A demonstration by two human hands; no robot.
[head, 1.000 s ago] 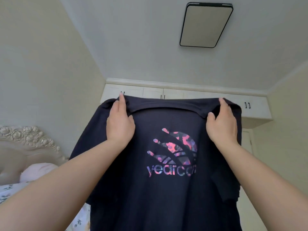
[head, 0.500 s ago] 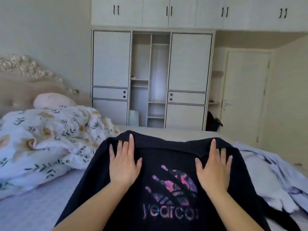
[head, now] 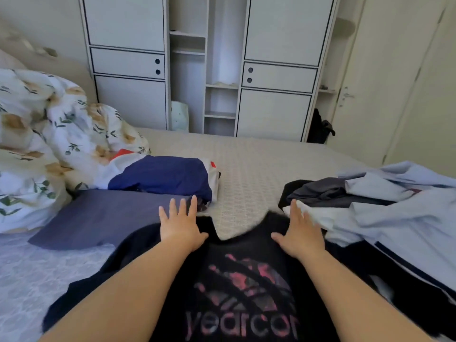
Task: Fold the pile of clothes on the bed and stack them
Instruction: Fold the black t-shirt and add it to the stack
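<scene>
The black T-shirt point(head: 246, 292) lies print-up on the bed point(head: 251, 164), collar end away from the person. It looks light, soft and limp, likely to wrinkle and slide, so it is best taken at the shoulder seams or hem corners. The left hand point(head: 181, 228) and right hand point(head: 299, 234) rest flat on its shoulders, fingers spread, gripping nothing. Folded clothes point(head: 158, 176) sit just beyond on the left; the unfolded pile point(head: 385, 208) lies to the right, touching the shirt.
</scene>
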